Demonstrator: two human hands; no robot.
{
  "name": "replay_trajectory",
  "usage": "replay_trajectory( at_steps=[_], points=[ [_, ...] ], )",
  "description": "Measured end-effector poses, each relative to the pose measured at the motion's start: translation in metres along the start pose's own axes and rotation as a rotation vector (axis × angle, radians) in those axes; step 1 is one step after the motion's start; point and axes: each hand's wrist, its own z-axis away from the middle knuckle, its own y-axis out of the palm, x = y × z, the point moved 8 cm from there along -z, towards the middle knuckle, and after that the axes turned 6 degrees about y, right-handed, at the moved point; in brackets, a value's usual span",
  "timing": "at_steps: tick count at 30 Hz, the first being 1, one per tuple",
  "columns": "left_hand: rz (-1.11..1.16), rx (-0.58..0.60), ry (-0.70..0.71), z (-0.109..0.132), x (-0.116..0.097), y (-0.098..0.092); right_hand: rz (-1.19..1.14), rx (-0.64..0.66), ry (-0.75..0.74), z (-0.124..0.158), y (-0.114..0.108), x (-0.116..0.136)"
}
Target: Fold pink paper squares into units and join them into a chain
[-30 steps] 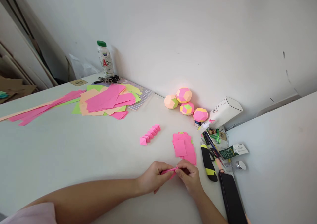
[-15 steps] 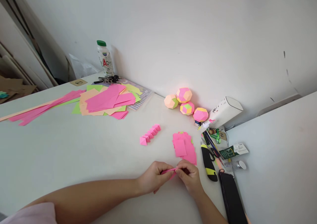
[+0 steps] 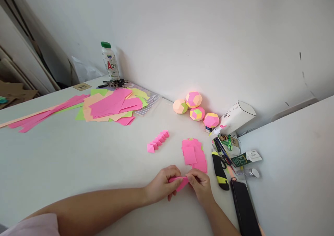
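White, green-capped bottle [image 3: 110, 63]: large letters "AD" on its front, the A red; smaller characters beside them are illegible. Print on a green-and-white tube [image 3: 246, 157] is too small to read.

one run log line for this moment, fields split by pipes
left hand: gripping pink piece | right hand: pinching its edge | on table: pink paper stack, folded pink row

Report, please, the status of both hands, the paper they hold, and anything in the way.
Left hand holds pink paper; right hand pinches its end. Paper looks folded. Stack close beyond hands, not between them.
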Motion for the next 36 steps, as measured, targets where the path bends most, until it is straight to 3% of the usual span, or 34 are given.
replay_trajectory(
  at_steps=[9,15,21,28,36],
  points=[
    [-0.003,-0.031,-0.030,0.002,-0.005,0.000,0.111,-0.017,-0.010,0.000,0.005,0.004],
    [-0.182,-0.139,0.284,0.003,-0.022,-0.010,0.148,0.003,0.000,0.000,0.006,0.004],
    [-0.365,-0.225,0.436,0.008,-0.038,-0.016,0.160,0.015,-0.010,-0.001,0.007,0.006],
    [-0.381,-0.188,0.540,0.008,-0.040,-0.010,0.174,0.031,-0.042,-0.001,0.008,0.007],
    [-0.682,-0.179,0.775,0.019,-0.052,-0.001,0.149,0.147,0.002,-0.002,0.013,0.002]
  ],
)
